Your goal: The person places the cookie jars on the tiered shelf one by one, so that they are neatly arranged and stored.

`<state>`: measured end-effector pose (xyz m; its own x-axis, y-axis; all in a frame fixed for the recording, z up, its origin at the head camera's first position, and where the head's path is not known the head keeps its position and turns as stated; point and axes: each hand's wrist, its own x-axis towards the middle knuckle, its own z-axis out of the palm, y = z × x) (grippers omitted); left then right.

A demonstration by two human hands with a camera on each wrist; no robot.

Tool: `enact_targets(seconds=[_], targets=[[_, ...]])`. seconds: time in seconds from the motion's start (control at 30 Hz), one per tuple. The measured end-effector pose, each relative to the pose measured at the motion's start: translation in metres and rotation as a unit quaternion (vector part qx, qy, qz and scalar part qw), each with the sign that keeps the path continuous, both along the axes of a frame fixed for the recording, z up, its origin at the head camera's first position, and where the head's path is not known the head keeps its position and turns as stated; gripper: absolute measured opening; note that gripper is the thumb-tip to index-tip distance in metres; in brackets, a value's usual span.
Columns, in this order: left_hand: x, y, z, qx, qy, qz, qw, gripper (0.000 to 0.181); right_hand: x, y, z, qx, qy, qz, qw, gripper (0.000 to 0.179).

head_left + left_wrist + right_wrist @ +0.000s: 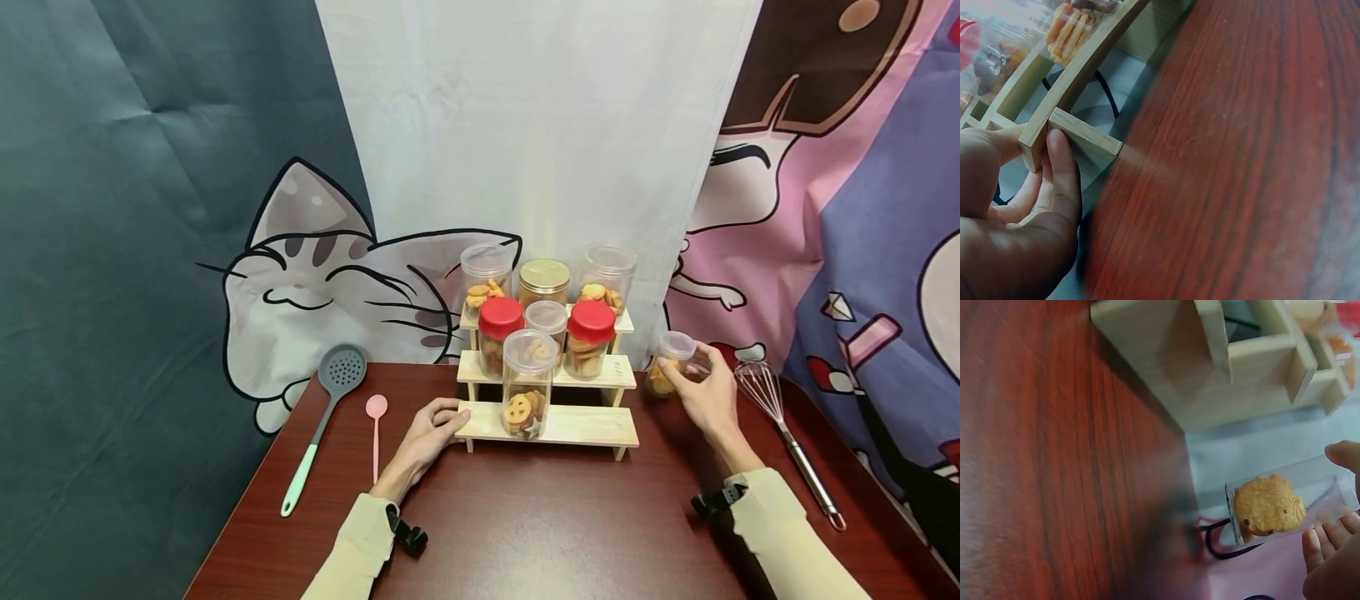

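Note:
My left hand pinches the left end of the lowest tier of a three-tier wooden display rack. In the left wrist view, the thumb lies over the board's end and the fingers curl beneath it. To the right of the rack, my right hand grips a small clear jar of cookies near its lid. The right wrist view shows golden cookies in its bottom. On the lowest tier stands a tall clear cookie jar.
Two red-lidded jars flank a clear-lidded jar on the middle tier. A gold-lidded jar stands between two clear jars on top. A slotted spoon and pink spoon lie left; a whisk lies right.

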<state>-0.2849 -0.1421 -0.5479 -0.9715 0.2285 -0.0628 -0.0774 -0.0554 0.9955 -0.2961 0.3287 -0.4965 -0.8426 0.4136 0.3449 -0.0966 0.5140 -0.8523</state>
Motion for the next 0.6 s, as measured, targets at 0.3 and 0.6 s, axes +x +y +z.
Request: enact_targets(seconds=[0.3, 0.6], targets=[[0.000, 0.001, 0.000, 0.010, -0.004, -0.004, 0.9999, 0.049, 0.031, -0.013, 0.015, 0.001, 0.046, 0.018, 0.9988, 0.064], [0.001, 0.001, 0.000, 0.015, -0.008, 0.002, 0.9998, 0.047, 0.058, -0.029, 0.028, -0.002, 0.063, 0.082, 0.9946, 0.055]])
